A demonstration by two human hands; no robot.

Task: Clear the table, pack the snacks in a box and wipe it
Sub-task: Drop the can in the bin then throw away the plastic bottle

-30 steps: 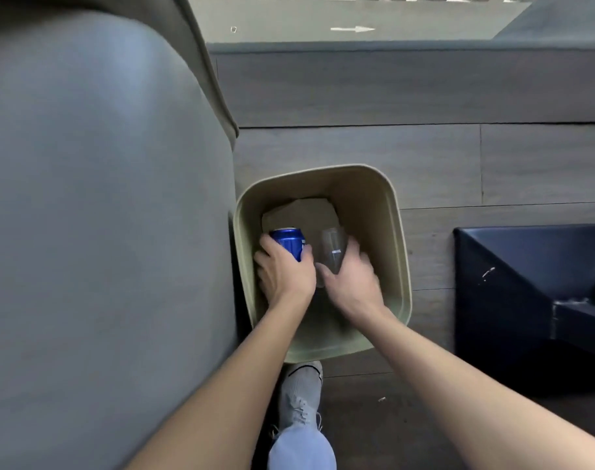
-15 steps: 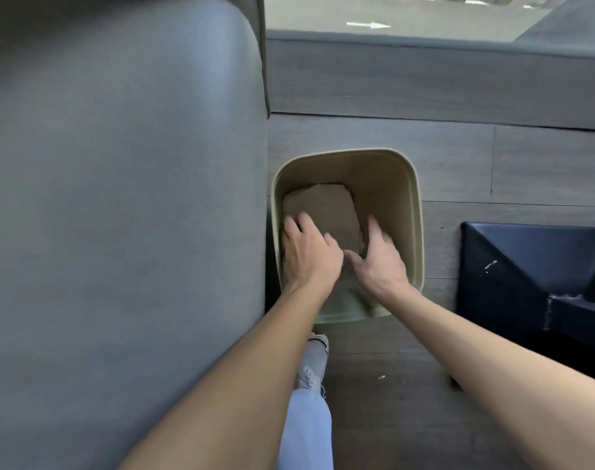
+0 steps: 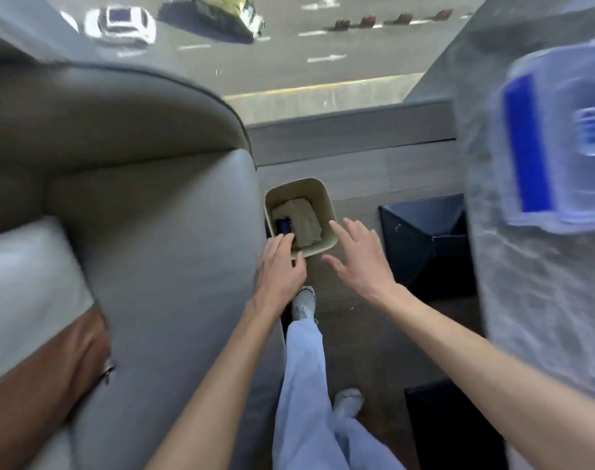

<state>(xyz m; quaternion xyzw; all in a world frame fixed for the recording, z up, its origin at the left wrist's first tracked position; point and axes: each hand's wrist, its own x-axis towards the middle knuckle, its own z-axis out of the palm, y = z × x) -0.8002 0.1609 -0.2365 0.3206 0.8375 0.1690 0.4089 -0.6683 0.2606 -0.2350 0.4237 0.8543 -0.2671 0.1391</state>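
Note:
A beige waste bin (image 3: 325, 198) stands on the wooden floor between the sofa and a dark table base. Inside it lie a blue can (image 3: 284, 225) at the left and crumpled brownish paper (image 3: 303, 220). My left hand (image 3: 281, 266) hovers over the bin's near left rim, fingers loosely spread and empty. My right hand (image 3: 360, 256) is raised just right of the bin, fingers apart, holding nothing. A clear plastic box with a blue clip (image 3: 557, 147) rests on the grey marble table (image 3: 533, 300) at the right, blurred.
A large grey sofa (image 3: 153, 249) fills the left side, with a brown cushion (image 3: 42, 361) and a pale cushion (image 3: 25, 283). Dark blue table bases (image 3: 428, 245) stand to the right of the bin. My legs and white shoes (image 3: 303, 303) are below. A window shows a street ahead.
Both hands let go of the can and cup in the bin and pulled up out of it. The view has risen and widened, bringing the table and plastic box into sight.

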